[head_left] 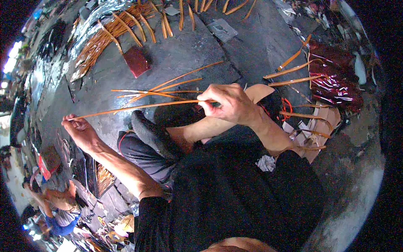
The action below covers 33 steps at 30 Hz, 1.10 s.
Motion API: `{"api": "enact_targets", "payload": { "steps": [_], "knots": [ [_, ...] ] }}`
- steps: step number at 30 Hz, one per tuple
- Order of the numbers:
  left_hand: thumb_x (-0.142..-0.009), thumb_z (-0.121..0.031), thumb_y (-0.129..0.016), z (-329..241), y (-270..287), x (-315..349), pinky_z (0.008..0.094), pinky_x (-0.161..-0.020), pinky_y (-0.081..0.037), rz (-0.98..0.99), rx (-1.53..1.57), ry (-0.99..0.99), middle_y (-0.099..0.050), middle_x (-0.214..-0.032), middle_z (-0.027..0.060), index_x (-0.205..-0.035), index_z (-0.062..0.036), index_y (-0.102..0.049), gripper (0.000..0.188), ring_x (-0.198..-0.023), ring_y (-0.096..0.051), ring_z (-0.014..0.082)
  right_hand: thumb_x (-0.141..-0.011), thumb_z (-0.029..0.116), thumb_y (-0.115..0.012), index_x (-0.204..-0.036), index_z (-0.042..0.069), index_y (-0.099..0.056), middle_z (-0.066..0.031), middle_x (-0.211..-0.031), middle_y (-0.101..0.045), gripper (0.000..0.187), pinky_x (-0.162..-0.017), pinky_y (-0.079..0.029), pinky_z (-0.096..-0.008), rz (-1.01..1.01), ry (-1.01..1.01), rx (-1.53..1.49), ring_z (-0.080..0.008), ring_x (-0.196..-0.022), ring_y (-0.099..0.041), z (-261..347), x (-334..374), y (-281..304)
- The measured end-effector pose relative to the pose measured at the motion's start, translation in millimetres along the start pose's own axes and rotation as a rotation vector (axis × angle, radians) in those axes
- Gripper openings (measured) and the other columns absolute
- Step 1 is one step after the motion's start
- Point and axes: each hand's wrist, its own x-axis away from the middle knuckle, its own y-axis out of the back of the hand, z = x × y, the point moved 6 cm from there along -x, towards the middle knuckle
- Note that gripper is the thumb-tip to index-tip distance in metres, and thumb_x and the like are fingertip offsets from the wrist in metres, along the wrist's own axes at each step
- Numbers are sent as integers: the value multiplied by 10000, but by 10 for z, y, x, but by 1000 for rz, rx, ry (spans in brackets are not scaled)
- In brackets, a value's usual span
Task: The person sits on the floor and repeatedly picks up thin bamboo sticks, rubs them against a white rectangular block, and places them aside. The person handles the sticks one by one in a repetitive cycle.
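Note:
A long, thin brown strip (138, 106), which looks like leather strapping, is stretched nearly level between my hands, bowing slightly upward. My left hand (82, 131) pinches its left end, fingers curled together. My right hand (230, 104) grips the other end between thumb and fingers, above my bent leg. Just beyond the held strip, several similar loose strips (176, 85) lie crossed on the dark floor (189, 50). A bare foot partly shows under my right forearm.
At the far left lies a thick bundle of brown strips (100, 46), near a small dark red piece (137, 61). Wider curved strips line the far edge. To the right are a shiny dark red sheet (333, 77) and red cord (286, 107). Another person (61, 206) sits at lower left.

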Motion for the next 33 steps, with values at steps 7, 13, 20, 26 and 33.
{"api": "enact_targets", "payload": {
  "steps": [7,13,20,26,33],
  "knots": [
    [-929,-227,-600,-58,413,-387,225,-763,-548,41,-123,-4,-605,-1011,71,-1075,-7,-546,269,-914,-600,136,-767,77,-717,-887,64,-601,-76,-799,-667,168,-577,-533,-322,62,-66,38,-230,-667,-665,-97,148,158],
    [-930,-236,-606,-59,576,-541,267,-856,-517,-54,-197,-11,-595,-1013,61,-1107,-17,-547,288,-973,-588,154,-817,76,-682,-928,51,-601,-76,-825,-667,140,-607,-546,-332,92,-36,74,-237,-705,-675,-153,230,210],
    [-954,-307,-573,418,758,-583,249,-698,-420,97,-444,62,-565,-868,-14,-1158,-31,-555,344,-758,-502,71,-892,182,-627,-1059,44,-642,-101,-881,-703,217,-677,-554,-341,114,-139,-10,-254,-782,-697,-599,160,371],
    [-962,-257,-545,1019,1505,-171,334,-899,-471,-35,-846,303,-571,-1153,188,-1358,13,-353,516,-1100,-565,263,-909,241,-604,-1133,73,-617,-117,-960,-700,280,-786,-521,-352,135,-542,101,-222,-882,-676,-2264,-41,862],
    [-948,-315,-568,947,865,303,293,-865,-462,19,-1023,307,-622,-1096,128,-1332,-59,-471,471,-948,-592,183,-850,138,-578,-1319,151,-495,-146,-1323,-507,476,-986,-392,-452,127,-686,901,-316,-1211,-488,-4350,-90,1102]
  ]
}}
